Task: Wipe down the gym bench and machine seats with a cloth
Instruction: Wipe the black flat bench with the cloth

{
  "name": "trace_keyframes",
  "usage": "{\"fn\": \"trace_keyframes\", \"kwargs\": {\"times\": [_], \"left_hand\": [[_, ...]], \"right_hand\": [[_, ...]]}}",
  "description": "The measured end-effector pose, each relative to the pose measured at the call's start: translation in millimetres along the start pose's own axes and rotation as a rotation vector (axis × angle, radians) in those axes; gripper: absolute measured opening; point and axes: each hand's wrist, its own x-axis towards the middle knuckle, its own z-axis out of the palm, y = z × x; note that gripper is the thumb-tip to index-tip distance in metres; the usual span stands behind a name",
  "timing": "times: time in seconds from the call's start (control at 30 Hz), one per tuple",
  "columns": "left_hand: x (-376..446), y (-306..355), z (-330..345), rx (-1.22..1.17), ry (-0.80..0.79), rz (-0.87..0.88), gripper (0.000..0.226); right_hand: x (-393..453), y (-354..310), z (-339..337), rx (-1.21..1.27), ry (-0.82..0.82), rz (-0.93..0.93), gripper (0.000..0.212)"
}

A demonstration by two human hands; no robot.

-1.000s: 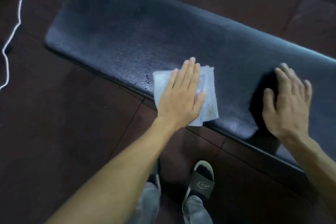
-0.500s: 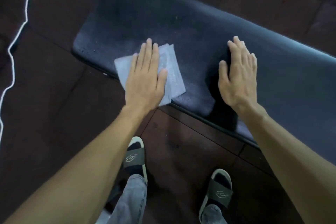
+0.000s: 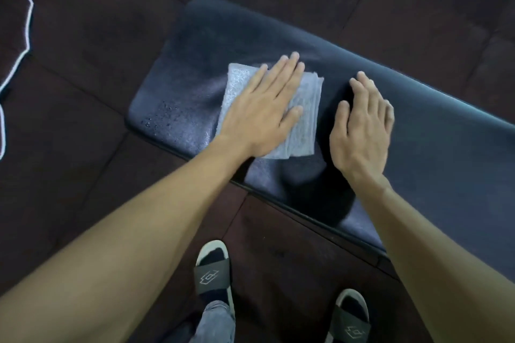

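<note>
A dark padded gym bench [image 3: 434, 125] runs from the upper middle to the right edge. A folded light grey cloth [image 3: 305, 120] lies flat on its left part. My left hand [image 3: 264, 108] presses on the cloth with straight fingers and covers its middle. Just to the right, my right hand [image 3: 362, 125] rests flat on the bare pad, fingers straight and apart from the cloth. Small water droplets glisten on the pad's left end [image 3: 172, 117].
Dark reddish floor tiles [image 3: 83, 147] surround the bench. A thin white cord [image 3: 26, 28] runs down the far left. My two feet in dark slide sandals [image 3: 211, 273] stand on the floor in front of the bench's near edge.
My left hand has slid the cloth leftward along the bench towards its end. My right hand has followed and now lies close beside the cloth. My feet have stepped left too.
</note>
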Motion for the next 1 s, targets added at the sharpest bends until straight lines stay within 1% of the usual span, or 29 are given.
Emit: {"fn": "trace_keyframes", "kwargs": {"times": [0.1, 0.27, 0.37, 0.47, 0.53, 0.67, 0.8, 0.9, 1.0], "left_hand": [[-2.8, -14.3, -3.8, 0.001, 0.038, -0.138, 0.067], [-43.9, -74.2, -13.0, -0.017, 0.092, -0.415, 0.068], [-66.1, -91.9, -16.0, -0.038, 0.149, -0.552, 0.067], [-86.5, -92.2, -15.4, -0.067, 0.216, -0.739, 0.068], [-97.3, -90.1, -14.3, -0.1, 0.23, -0.832, 0.068], [-94.9, -93.0, -13.2, -0.138, 0.206, -0.88, 0.069], [-68.1, -111.0, -19.4, -0.127, 0.129, -0.938, 0.068], [-25.7, -133.9, -30.4, -0.143, 0.062, -0.865, 0.068], [22.0, -148.0, -32.1, -0.125, 0.092, -0.768, 0.067]], "right_hand": [[-1.3, 3.5, 1.8, -0.056, 0.009, -0.02, 0.049], [-4.6, -0.6, 4.1, -0.093, 0.005, -0.068, 0.052], [-8.3, -22.2, 7.7, -0.054, 0.017, -0.099, 0.05], [-4.9, -56.9, 19.8, -0.016, -0.037, -0.214, 0.049], [-0.6, -80.8, 32.9, -0.014, -0.079, -0.282, 0.051], [3.0, -113.9, 54.0, -0.053, -0.162, -0.319, 0.053], [2.9, -118.7, 57.8, -0.14, -0.142, -0.309, 0.055], [3.8, -119.5, 57.2, -0.163, -0.157, -0.301, 0.056], [4.3, -119.2, 57.5, -0.169, -0.156, -0.304, 0.056]]}}
